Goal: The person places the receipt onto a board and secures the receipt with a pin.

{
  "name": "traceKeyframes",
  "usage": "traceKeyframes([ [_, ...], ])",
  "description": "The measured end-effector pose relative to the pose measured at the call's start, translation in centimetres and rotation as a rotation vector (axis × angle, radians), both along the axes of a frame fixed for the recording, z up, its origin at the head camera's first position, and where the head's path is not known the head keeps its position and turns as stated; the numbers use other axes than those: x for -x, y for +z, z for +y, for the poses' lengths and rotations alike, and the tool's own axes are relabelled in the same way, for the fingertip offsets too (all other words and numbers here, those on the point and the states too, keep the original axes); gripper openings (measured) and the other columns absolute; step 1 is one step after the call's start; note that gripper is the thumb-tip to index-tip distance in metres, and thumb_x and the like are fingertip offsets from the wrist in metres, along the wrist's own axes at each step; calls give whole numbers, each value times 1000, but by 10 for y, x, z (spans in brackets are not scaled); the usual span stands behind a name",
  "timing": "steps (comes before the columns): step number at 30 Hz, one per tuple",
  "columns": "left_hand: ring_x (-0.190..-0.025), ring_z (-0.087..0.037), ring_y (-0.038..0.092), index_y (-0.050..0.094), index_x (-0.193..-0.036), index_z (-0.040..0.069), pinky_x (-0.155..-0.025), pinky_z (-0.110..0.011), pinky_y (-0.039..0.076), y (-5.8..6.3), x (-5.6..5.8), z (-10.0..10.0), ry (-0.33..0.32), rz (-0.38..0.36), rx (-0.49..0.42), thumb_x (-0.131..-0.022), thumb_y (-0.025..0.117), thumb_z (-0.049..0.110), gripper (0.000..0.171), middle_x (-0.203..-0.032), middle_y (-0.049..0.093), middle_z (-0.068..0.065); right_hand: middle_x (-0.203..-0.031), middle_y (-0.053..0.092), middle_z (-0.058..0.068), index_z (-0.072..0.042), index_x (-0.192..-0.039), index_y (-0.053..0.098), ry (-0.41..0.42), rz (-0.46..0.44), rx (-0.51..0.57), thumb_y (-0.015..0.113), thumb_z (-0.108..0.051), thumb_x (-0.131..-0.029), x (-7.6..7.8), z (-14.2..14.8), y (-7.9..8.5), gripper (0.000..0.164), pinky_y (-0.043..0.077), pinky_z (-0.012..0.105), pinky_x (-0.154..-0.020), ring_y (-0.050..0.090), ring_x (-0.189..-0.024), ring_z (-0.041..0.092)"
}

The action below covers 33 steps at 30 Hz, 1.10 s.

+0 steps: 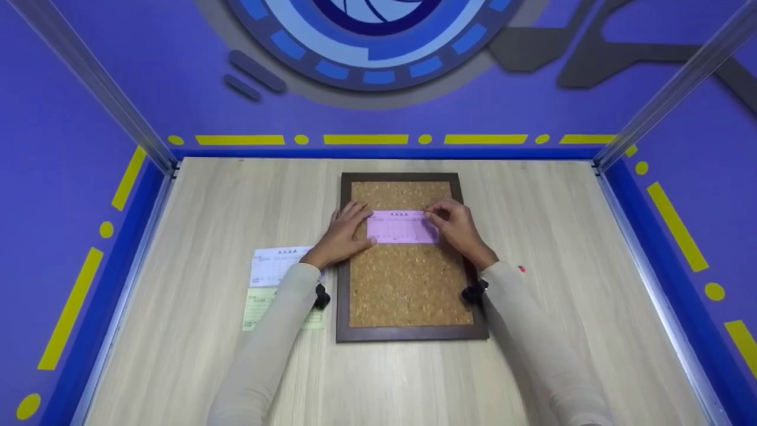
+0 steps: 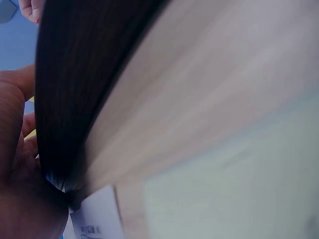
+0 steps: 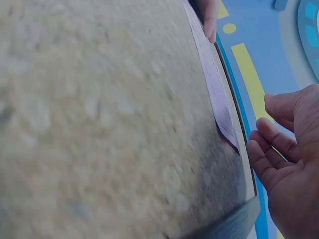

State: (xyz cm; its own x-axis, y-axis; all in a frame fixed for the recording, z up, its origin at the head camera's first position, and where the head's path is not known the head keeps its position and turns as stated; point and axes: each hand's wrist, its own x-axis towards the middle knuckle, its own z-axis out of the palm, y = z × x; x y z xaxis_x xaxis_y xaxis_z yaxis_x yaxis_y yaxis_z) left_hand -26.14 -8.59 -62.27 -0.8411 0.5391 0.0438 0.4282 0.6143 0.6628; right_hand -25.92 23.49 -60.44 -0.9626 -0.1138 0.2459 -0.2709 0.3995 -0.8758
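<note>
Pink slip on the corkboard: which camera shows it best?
The head view, because it looks down on the pink slip and shows nearly its whole printed face. The right wrist view catches it at a steep slant, as a narrow strip running off the top edge. The left wrist view shows none of it.

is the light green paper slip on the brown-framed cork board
No, the green slip lies on the pale wooden table, left of the board.

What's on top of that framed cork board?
A pink slip lies on the upper half of the cork board, the left hand at its left end and the right hand at its upper right corner. The cork beneath the slip is covered from view.
</note>
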Motion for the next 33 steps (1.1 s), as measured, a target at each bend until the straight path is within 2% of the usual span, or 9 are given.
traceKeyframes([
  [9, -168, -39, 17, 47, -165, 5, -130, -74, 6, 2, -1, 1, 2, 20, -9, -100, 75, 37, 77, -177, 34, -17, -100, 78, 13, -8, -90, 79, 5, 15, -25, 78, 7, -96, -1, -11, -3, 17, 51, 22, -84, 67, -94, 20],
  [14, -169, -39, 15, 47, -165, 6, -131, -72, 5, 3, -2, 0, 8, 9, -4, -100, 75, 38, 77, -178, 32, -18, -104, 79, 15, 1, -97, 80, 15, -7, -78, 79, 0, -99, 1, -14, -1, 3, 51, 23, -84, 68, -96, 21],
  [18, -169, -40, 15, 48, -164, 5, -131, -72, 5, 2, -1, 0, 8, 14, -1, -99, 76, 37, 77, -177, 33, -19, -108, 79, 18, 6, -101, 80, 39, -32, -72, 78, -3, -100, 4, -17, -1, 9, 51, 23, -86, 70, -100, 24],
  [29, -169, -39, 15, 46, -165, 6, -132, -70, 5, 3, -1, 0, 5, 10, 3, -100, 75, 39, 79, -178, 32, -18, -106, 79, 18, 6, -104, 80, 38, -59, -69, 76, 1, -101, 9, -29, -2, 7, 53, 29, -91, 70, -101, 25],
  [33, -169, -40, 14, 46, -166, 5, -132, -69, 4, 3, -1, 0, 4, 3, -4, -100, 76, 38, 79, -178, 32, -18, -104, 79, 17, 2, -101, 81, 25, -59, -82, 76, 2, -100, 10, -34, -3, 5, 54, 30, -89, 71, -99, 24],
])
